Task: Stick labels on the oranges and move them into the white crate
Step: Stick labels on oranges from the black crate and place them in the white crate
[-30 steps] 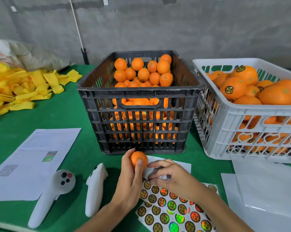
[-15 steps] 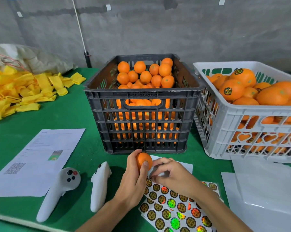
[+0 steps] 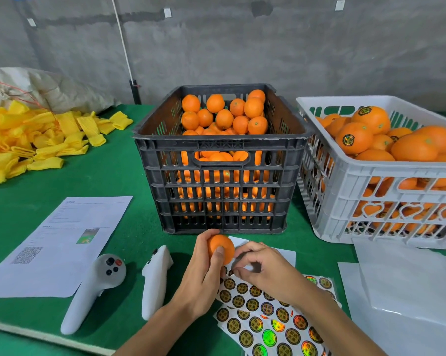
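Head view of a labelling station on a green worktop [image 3: 119, 176]. The left hand [image 3: 204, 276] is closed around a single orange [image 3: 220, 249], thumb laid across its near face and fingers wrapped behind; the fruit is lifted just in front of the black crate [image 3: 220, 188] and above the far edge of the label sheet [image 3: 265, 322]. The right hand [image 3: 265, 271] sits immediately to the right of the orange, its thumb and forefinger pinched narrowly together close to the fruit's right side; a small dark label [image 3: 231, 272] shows at the fingertips, though whether it has left the sheet cannot be told. The label sheet, bearing rows of round gold and holographic stickers, lies flat beneath both hands and wrists. The black crate holds a heap of unlabelled oranges. The white crate [image 3: 370, 191], well to the right of the hands, holds oranges, several showing round stickers. Left of the hands lie two white controllers [image 3: 93, 291], a printed paper [image 3: 60, 242] with a QR code, and, farther back, a pile of yellow foam sleeves [image 3: 32, 140]. White plastic sheeting [image 3: 406, 291] lies to the right.
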